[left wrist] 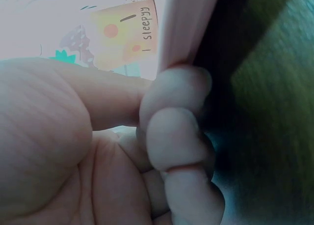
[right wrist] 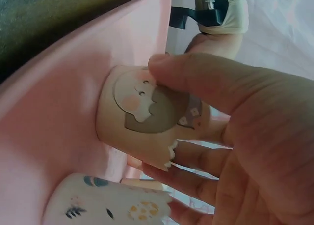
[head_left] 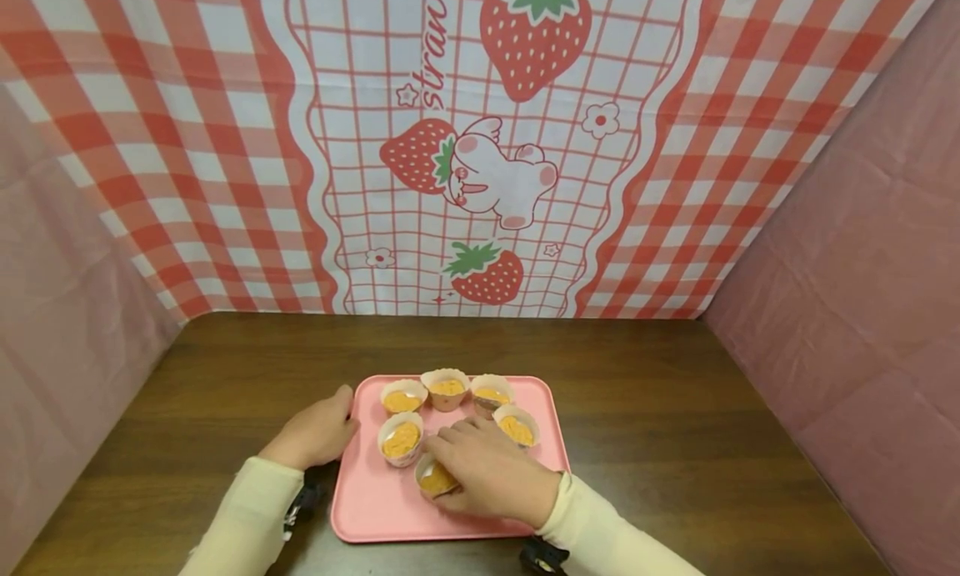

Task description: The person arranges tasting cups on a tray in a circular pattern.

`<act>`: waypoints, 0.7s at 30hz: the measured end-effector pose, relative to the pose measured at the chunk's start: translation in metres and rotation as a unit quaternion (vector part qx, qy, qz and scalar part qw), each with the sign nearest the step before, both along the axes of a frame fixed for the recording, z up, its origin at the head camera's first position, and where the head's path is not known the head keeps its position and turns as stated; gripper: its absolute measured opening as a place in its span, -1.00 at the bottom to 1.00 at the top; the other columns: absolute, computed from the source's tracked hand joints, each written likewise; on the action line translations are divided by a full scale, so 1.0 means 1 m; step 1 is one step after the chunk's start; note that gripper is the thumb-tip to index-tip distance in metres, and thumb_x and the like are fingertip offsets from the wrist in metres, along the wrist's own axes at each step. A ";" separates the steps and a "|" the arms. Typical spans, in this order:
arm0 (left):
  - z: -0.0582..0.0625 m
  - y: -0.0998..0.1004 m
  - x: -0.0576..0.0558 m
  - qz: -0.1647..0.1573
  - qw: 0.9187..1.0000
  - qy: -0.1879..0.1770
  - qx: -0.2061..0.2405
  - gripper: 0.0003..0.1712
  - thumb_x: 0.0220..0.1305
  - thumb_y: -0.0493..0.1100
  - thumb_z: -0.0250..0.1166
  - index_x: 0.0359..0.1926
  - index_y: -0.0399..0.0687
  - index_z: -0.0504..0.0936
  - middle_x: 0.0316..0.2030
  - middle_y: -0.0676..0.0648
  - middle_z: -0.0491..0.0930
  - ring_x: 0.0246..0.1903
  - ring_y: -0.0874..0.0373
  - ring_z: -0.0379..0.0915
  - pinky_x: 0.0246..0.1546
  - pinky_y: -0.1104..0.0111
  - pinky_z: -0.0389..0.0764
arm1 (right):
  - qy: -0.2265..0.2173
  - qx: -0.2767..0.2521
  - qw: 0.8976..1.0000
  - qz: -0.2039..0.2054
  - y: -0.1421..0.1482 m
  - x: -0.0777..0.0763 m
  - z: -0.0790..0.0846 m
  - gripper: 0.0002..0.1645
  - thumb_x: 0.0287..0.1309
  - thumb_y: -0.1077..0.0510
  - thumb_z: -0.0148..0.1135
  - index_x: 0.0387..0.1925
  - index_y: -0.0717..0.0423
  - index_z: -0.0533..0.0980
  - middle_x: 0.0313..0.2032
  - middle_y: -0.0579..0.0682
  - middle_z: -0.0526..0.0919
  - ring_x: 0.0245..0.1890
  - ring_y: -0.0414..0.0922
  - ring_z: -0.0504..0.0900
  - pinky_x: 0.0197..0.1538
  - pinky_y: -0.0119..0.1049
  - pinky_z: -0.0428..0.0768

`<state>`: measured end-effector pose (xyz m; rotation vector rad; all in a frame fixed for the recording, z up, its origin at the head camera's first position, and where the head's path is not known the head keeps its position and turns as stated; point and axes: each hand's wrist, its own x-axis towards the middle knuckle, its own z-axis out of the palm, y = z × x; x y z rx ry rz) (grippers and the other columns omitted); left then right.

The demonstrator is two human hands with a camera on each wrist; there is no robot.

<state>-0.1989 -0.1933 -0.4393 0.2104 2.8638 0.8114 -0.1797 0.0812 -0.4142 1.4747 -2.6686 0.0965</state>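
Note:
A pink tray (head_left: 367, 509) lies on the wooden table, holding several paper baking cups with orange-yellow filling. My left hand (head_left: 318, 430) is at the tray's left edge; in the left wrist view, its thumb and curled fingers pinch the pink rim (left wrist: 184, 28). Over the tray's front middle, my right hand (head_left: 491, 472) grips a filled paper cup (head_left: 433, 478), partly hidden by the fingers. The right wrist view shows this cup's cartoon face print (right wrist: 140, 99), with the thumb on its near side. That cup's base is at the tray surface.
Cups stand around the held one: one at left (head_left: 401, 439), one at back left (head_left: 403, 398), one at back middle (head_left: 446, 389), one at back right (head_left: 491, 391) and one at right (head_left: 519, 427). A strawberry-print checked cloth (head_left: 495, 167) hangs behind the table, between pink side cloths (head_left: 840, 267).

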 end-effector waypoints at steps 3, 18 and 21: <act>0.000 0.000 0.001 0.001 1.000 0.001 0.000 -0.83 0.42 -0.20 0.16 -0.12 -0.24 0.43 -0.32 -0.18 0.60 -0.36 0.01 0.50 -0.25 0.04 0.52 | -0.030 -0.014 0.999 -0.010 0.006 -0.003 0.005 -0.38 0.10 -0.23 0.50 0.12 -0.09 0.55 -0.08 -0.23 0.66 0.01 -0.19 0.58 0.35 0.01 0.39; -0.001 0.001 -0.001 0.005 1.000 -0.003 0.001 -0.81 0.43 -0.20 0.15 -0.08 -0.26 0.43 -0.29 -0.20 0.60 -0.32 0.00 0.53 -0.21 0.02 0.54 | 0.027 -0.140 0.985 -0.092 0.074 -0.029 0.050 -0.52 0.12 -0.02 0.51 0.04 0.01 0.60 -0.09 -0.13 0.68 -0.04 -0.12 0.65 0.08 -0.07 0.59; -0.003 0.000 -0.001 0.004 1.000 -0.001 -0.001 -0.81 0.42 -0.19 0.15 -0.09 -0.25 0.44 -0.29 -0.19 0.60 -0.32 0.02 0.53 -0.22 0.03 0.54 | 0.024 -0.157 0.981 -0.112 0.081 -0.031 0.054 -0.54 0.13 0.00 0.51 0.04 -0.01 0.60 -0.07 -0.14 0.69 -0.05 -0.12 0.65 0.04 -0.08 0.61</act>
